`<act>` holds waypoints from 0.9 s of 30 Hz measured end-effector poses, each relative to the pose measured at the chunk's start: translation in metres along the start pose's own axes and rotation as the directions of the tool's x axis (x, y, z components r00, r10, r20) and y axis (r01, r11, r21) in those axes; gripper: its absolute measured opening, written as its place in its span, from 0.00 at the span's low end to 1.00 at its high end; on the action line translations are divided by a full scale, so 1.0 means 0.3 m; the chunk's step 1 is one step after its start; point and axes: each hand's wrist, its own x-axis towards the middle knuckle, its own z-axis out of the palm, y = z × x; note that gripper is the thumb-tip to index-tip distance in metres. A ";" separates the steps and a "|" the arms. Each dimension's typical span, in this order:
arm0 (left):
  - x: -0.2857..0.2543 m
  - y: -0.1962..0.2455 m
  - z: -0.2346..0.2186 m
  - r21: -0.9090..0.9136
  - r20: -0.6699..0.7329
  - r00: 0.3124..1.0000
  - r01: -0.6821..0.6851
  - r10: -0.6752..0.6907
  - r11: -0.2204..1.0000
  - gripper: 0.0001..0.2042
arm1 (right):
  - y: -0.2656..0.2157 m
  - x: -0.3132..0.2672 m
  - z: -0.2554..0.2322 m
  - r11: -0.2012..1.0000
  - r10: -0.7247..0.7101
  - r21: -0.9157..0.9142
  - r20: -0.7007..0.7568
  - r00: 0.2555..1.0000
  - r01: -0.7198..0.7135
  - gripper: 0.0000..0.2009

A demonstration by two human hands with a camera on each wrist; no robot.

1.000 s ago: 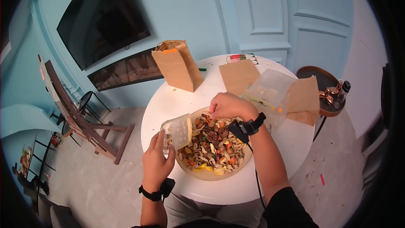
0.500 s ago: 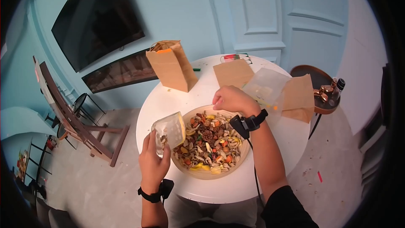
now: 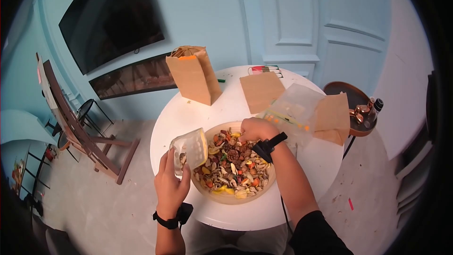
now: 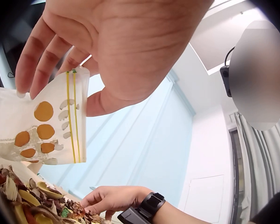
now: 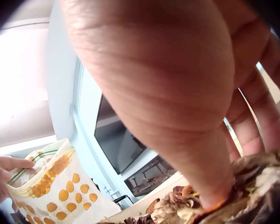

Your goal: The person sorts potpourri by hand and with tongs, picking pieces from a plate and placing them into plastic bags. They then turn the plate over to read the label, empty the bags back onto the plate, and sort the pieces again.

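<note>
My left hand (image 3: pixel 171 184) holds a translucent zip bag (image 3: pixel 192 144) at the left rim of a round, light-coloured bowl (image 3: pixel 236 201). The bag tilts with its yellow-lined zip edge toward the bowl; orange-brown dots show in the left wrist view. Some dried bits sit inside it. A colourful mix of dried pieces (image 3: pixel 231 174), brown, cream, yellow and orange, fills the bowl, with dark cones at its middle. My right hand (image 3: pixel 257 129) reaches over the far rim, fingertips down among the pieces. In the right wrist view its thumb touches an orange-edged piece (image 5: pixel 215 210), fingers spread apart from it.
A brown paper bag (image 3: pixel 194 78) stands at the table's back left. Flat brown paper (image 3: pixel 262 90), a clear plastic bag (image 3: pixel 297 108) and another brown paper bag (image 3: pixel 332 120) lie behind and right of the bowl. A small side table (image 3: pixel 356 94) holds copper-coloured items and a bottle.
My right hand lifted to the bowl's far rim, then moved down into the dried pieces. My left hand keeps the zip bag at the left rim, a little farther left than at first.
</note>
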 end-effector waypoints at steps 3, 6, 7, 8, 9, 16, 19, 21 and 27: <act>-0.003 -0.041 0.017 0.056 0.000 0.994 -0.111 0.111 0.992 0.25 | 0.026 0.044 0.060 0.996 -0.073 0.053 -0.074 0.995 0.077 0.15; -0.003 -0.029 0.016 0.054 0.010 0.995 -0.101 0.100 0.993 0.25 | 0.028 0.014 0.023 0.969 -0.124 0.205 -0.092 0.988 0.141 0.14; -0.004 -0.029 0.014 0.048 0.011 0.995 -0.099 0.098 0.994 0.25 | 0.032 0.001 0.004 0.953 -0.132 0.260 -0.098 0.986 0.153 0.14; -0.005 -0.029 0.012 0.044 0.011 0.995 -0.097 0.096 0.994 0.25 | 0.032 -0.011 -0.015 0.935 -0.139 0.315 -0.103 0.985 0.165 0.15; -0.006 -0.028 0.009 0.040 0.011 0.996 -0.094 0.093 0.995 0.25 | 0.024 -0.025 -0.040 0.911 -0.142 0.380 -0.075 0.987 0.160 0.16; -0.025 -0.018 -0.004 0.094 0.013 0.994 -0.109 0.108 0.990 0.26 | -0.024 -0.051 -0.092 0.714 -0.285 0.669 0.009 0.958 0.206 0.21; -0.033 -0.013 -0.012 0.123 0.013 0.994 -0.111 0.110 0.986 0.26 | -0.046 -0.069 -0.109 0.691 -0.344 0.680 0.013 0.939 0.244 0.21; -0.042 -0.001 -0.019 0.139 0.016 0.995 -0.101 0.100 0.985 0.26 | -0.052 -0.074 -0.115 0.686 -0.370 0.674 0.000 0.929 0.273 0.20; -0.053 0.007 -0.034 0.196 0.019 0.988 -0.156 0.156 0.968 0.27 | -0.050 -0.075 -0.127 0.644 -0.407 0.680 -0.082 0.910 0.350 0.17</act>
